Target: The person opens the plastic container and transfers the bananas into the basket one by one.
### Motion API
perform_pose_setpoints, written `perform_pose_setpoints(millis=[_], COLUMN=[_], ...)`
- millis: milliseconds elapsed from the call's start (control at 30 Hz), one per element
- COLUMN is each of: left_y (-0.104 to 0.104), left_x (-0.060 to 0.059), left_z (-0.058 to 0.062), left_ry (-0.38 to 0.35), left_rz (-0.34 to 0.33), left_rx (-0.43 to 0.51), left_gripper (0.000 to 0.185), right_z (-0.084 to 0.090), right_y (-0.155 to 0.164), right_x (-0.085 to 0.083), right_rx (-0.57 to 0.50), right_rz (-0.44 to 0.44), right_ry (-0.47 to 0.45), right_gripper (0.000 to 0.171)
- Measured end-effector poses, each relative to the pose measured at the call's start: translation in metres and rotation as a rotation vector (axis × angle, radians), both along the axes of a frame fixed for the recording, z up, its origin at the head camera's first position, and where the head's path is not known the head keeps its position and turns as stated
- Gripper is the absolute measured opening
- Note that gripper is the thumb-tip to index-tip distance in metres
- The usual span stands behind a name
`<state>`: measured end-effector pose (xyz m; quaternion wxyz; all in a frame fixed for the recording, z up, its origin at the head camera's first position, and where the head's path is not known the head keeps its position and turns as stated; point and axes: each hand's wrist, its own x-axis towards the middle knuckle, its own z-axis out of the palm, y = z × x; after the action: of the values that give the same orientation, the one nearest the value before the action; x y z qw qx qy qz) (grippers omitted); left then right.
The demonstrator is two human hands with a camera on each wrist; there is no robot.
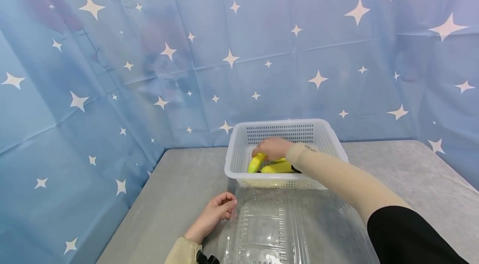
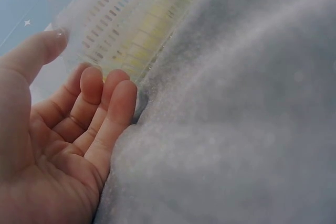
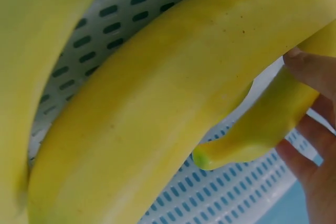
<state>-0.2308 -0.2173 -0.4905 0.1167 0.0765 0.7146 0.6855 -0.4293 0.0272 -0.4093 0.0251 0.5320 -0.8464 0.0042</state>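
Note:
My right hand [image 1: 274, 147] reaches into a white slotted plastic basket [image 1: 231, 151] and grips a yellow banana [image 1: 256, 163]. In the right wrist view, thumb and fingers close around this banana [image 3: 270, 116], its greenish tip free. Beside it lies another banana [image 1: 277, 168], large and close to the camera in the right wrist view. My left hand [image 1: 216, 213] stays at the left edge of a clear plastic clamshell container [image 1: 262, 230]. Its fingers bend loosely, thumb apart, and hold nothing in the left wrist view. Whether they touch the container's edge is unclear.
The container lies on a grey table [image 1: 187, 176], directly in front of the basket. Behind the table hangs a blue curtain [image 1: 209, 77] with white stars. My right forearm passes over the basket's right front corner.

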Motion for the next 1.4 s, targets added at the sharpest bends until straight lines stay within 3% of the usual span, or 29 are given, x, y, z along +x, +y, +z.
perform_pose_setpoints(millis=[267,500,867,1100,1400], left_y=[0.000,0.000,0.002,0.002,0.001], left_x=[-0.001,-0.001,0.002,0.001,0.002], left_z=[-0.001,0.001,0.004,0.003,0.003], left_ry=[-0.003,-0.003,0.003,-0.006,-0.008], left_rz=[-0.001,0.002,0.002,0.007,0.005], left_rx=[-0.005,-0.009,0.000,-0.010,-0.005], left_gripper=[0.023,0.024,0.029,0.026,0.026], right_z=[-0.003,-0.005,-0.002,0.004,0.005], right_y=[0.001,0.001,0.003,0.007,0.010], right_x=[-0.004,-0.008,-0.004,0.000,-0.001], right_rx=[0.062,0.060,0.049,0.044,0.074], right_rz=[-0.080,-0.094,-0.108,-0.180,-0.227], right_ry=[-0.067,-0.111,-0.154,-0.211,-0.203], right_gripper=[0.044,0.042,0.041,0.041,0.037])
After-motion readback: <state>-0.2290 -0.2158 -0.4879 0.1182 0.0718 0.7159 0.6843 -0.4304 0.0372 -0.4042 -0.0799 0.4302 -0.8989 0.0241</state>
